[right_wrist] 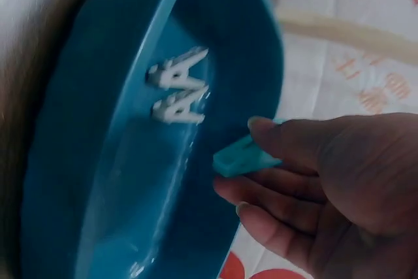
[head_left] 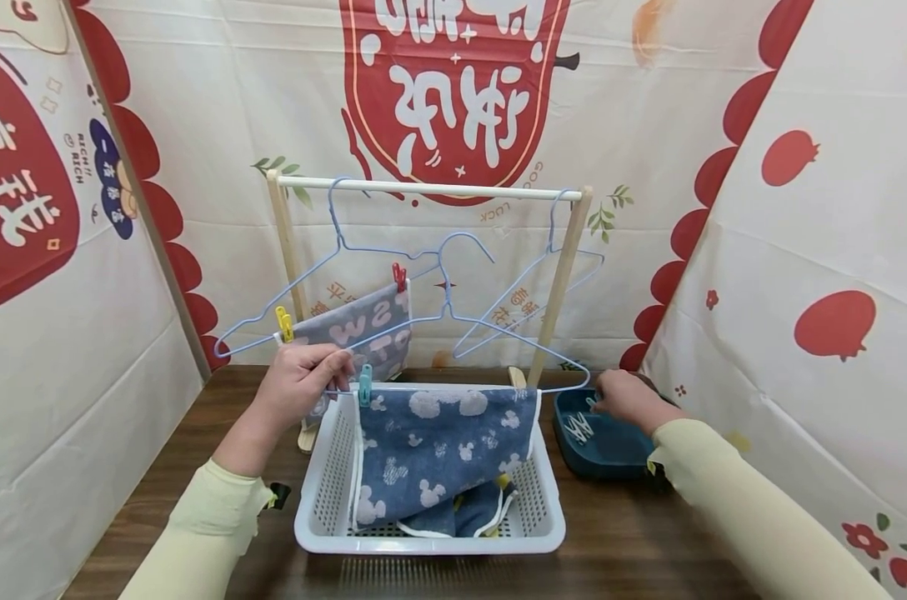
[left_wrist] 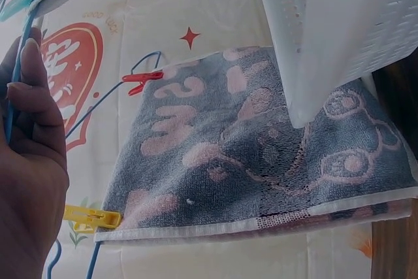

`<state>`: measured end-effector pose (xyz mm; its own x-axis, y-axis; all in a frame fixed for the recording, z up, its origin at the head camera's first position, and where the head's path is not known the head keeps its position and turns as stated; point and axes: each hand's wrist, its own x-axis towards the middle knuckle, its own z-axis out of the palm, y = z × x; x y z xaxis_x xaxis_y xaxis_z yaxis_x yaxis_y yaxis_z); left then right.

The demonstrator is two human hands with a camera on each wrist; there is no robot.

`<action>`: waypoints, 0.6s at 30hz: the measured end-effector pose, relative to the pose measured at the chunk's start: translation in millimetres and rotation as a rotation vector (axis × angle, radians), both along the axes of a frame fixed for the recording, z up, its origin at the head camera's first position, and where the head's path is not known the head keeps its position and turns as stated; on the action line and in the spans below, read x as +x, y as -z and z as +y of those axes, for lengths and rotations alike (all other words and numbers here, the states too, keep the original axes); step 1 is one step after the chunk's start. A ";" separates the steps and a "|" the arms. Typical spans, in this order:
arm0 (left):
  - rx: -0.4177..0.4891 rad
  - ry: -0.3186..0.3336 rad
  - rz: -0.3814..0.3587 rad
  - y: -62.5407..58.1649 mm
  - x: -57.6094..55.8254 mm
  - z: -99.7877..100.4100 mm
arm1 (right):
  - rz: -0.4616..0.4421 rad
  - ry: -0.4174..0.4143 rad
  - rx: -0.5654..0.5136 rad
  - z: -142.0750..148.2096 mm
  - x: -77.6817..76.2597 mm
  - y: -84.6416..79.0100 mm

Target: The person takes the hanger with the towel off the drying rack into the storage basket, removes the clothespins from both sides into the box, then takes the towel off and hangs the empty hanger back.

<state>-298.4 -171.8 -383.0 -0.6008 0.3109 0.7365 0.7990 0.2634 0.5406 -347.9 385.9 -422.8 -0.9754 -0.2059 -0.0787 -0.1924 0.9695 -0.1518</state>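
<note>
My left hand (head_left: 307, 379) grips the left end of a blue wire hanger (head_left: 446, 312), held up over the basket. A dark blue towel with pale mouse-shaped prints (head_left: 442, 450) hangs folded over its bottom bar, with a teal clothespin (head_left: 365, 386) at the left corner. In the right wrist view, my right hand (right_wrist: 307, 181) pinches another teal clothespin (right_wrist: 245, 155) between thumb and fingers, over a dark teal tray (right_wrist: 140, 50). White clothespins (right_wrist: 179, 89) lie in that tray.
A white basket (head_left: 431, 546) holds another dark cloth (head_left: 468, 510). Behind it stands a wooden rack with a white rail (head_left: 423, 188). On the rail hang a hanger with a grey-pink towel (left_wrist: 215, 155), clipped by red (left_wrist: 142, 82) and yellow clothespins (left_wrist: 91, 218), and a bare hanger (head_left: 498, 304).
</note>
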 end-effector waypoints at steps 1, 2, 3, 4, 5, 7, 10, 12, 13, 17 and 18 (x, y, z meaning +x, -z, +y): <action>0.001 -0.001 -0.001 -0.3 0.3 0.0 | -0.010 0.002 0.008 1.5 -3.2 2.4; 0.001 -0.003 -0.002 -0.6 0.4 -0.1 | -0.019 0.005 0.015 2.5 -6.0 4.5; 0.003 -0.004 -0.005 -0.8 0.6 -0.2 | -0.029 0.011 0.014 3.5 -8.7 6.1; 0.005 -0.005 -0.007 -1.0 0.7 -0.3 | -0.037 0.012 0.017 4.2 -10.8 7.3; 0.006 -0.005 -0.011 -0.8 0.4 -0.5 | -0.050 0.015 0.018 4.8 -12.5 8.4; 0.007 -0.003 -0.012 -0.9 0.3 -0.7 | -0.081 0.029 0.014 5.9 -15.8 11.0; 0.007 0.002 -0.008 -0.1 -1.1 -1.1 | -0.143 0.041 0.028 5.2 -18.2 13.0; 0.006 0.003 0.000 0.4 -1.8 -1.2 | -0.176 0.036 0.045 5.3 -19.8 16.9; 0.007 0.004 0.002 0.7 -2.0 -1.1 | -0.186 0.034 0.061 5.1 -20.7 18.7; 0.012 0.004 0.010 1.6 -2.3 -0.5 | -0.202 0.025 0.079 7.2 -26.7 27.9; 0.013 0.006 0.011 1.5 -2.1 -0.2 | -0.207 0.039 0.076 7.5 -28.5 29.8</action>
<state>-300.5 -172.0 -384.6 -0.5910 0.3048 0.7468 0.8063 0.2516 0.5354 -376.4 393.5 -452.7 -0.9438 -0.1543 -0.2924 -0.1271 0.9858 -0.1101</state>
